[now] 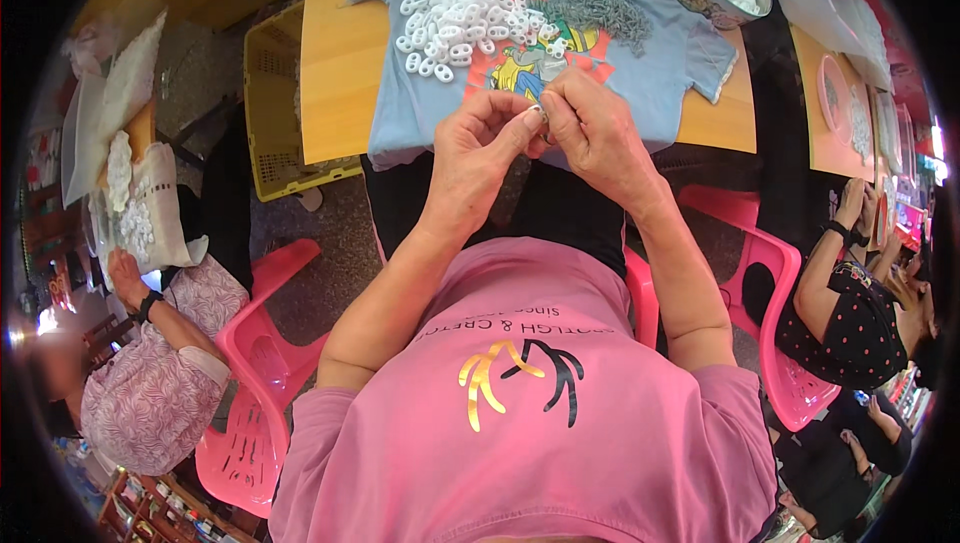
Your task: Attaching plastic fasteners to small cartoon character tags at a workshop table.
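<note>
We saw the left hand (470,151) and right hand (600,133) nearly closed, fingertips meeting, both pinching a small, mostly hidden piece (541,114) just nearside of heaped white, two-holed oval plastic pieces (455,28).

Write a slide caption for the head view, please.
Left hand and right hand pinch a small piece near a blue shirt bearing white two-holed pieces and grey pieces.

Beyond the fingers (565,123), the table (335,93) supports a blue T-shirt (405,121) bearing white pieces (459,50) leftward and grey pieces (608,13) rightward.
</note>
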A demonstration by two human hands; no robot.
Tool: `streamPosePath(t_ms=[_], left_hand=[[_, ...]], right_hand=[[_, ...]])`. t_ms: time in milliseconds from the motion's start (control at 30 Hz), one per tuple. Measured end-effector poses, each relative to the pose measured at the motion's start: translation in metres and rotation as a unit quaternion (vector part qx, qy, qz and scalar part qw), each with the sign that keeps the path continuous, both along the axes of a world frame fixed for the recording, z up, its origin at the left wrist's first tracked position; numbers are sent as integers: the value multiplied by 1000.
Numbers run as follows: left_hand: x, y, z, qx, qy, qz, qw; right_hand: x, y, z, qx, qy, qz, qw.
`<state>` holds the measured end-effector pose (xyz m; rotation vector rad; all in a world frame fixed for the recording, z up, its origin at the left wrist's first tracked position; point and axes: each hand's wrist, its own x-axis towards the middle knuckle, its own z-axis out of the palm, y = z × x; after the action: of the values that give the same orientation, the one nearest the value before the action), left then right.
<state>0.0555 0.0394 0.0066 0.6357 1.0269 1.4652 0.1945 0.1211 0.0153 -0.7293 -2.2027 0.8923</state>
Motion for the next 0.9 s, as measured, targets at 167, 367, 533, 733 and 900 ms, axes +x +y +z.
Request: streamPosePath(t_ms=[167,367,533,733,900], left_hand=[[0,2,-12,-25,-60,20,998],[-5,2,-9,-31,-38,-3,999],[-7,0,-3,-30,-32,-9,999],[-9,-1,1,-13,3,-18,1000],[-7,6,-9,-31,2,-5,999]], right_hand=[[2,-1,2,22,-23,-12,999],[6,0,5,4,-5,8,1000],[9,1,9,24,-22,38,999],[8,1,3,-9,3,61,998],[6,3,-6,1,-12,36,999]])
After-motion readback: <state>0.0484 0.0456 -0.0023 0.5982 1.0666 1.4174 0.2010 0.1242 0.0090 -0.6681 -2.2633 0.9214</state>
